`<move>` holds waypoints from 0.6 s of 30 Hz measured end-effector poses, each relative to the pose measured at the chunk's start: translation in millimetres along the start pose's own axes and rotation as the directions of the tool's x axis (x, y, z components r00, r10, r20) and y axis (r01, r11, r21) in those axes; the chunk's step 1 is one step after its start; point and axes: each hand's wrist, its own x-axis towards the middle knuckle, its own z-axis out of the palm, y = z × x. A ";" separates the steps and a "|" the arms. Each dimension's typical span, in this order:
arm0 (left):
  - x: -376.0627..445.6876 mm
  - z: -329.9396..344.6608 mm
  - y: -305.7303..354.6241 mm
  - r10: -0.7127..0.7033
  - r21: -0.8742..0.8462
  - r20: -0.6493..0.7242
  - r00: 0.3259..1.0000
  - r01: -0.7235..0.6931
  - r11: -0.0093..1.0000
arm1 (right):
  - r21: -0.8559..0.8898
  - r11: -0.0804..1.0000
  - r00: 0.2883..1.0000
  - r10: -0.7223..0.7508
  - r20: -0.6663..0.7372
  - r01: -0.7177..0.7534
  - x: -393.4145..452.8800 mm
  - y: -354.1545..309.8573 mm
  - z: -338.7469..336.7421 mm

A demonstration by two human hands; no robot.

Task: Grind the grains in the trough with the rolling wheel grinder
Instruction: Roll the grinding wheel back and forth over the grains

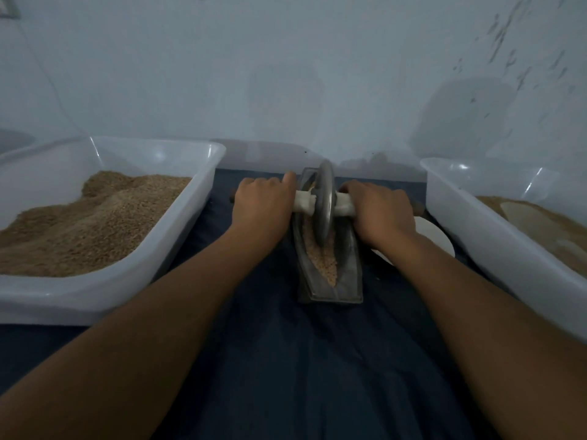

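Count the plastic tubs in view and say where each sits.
2. One translucent white plastic tub sits left of the metal trough, heaped with brown grain. The other white plastic tub sits right of it, cut off by the frame edge. More could lie out of view.

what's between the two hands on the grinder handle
In the head view, the metal wheel stands on edge between the left hand and right hand, down in the trough of grains.

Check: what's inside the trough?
Crushed grains fill the trough floor, with the wheel standing in them. Grains beneath and beyond the wheel are hidden.
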 end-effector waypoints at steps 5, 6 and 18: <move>16.1 5.7 -1.3 0.003 0.005 0.000 1.000 -0.003 1.000 | -0.014 1.000 0.995 -0.001 0.100 0.003 17.3 6.4 3.1; 19.0 6.6 -1.4 0.004 0.007 -0.009 1.000 -0.004 1.000 | -0.008 1.000 0.993 0.002 0.120 -0.001 21.1 7.5 2.9; 38.6 11.6 -1.4 -0.006 0.037 -0.024 1.000 0.006 0.999 | 0.000 0.999 0.984 0.033 0.175 -0.033 40.3 9.9 5.9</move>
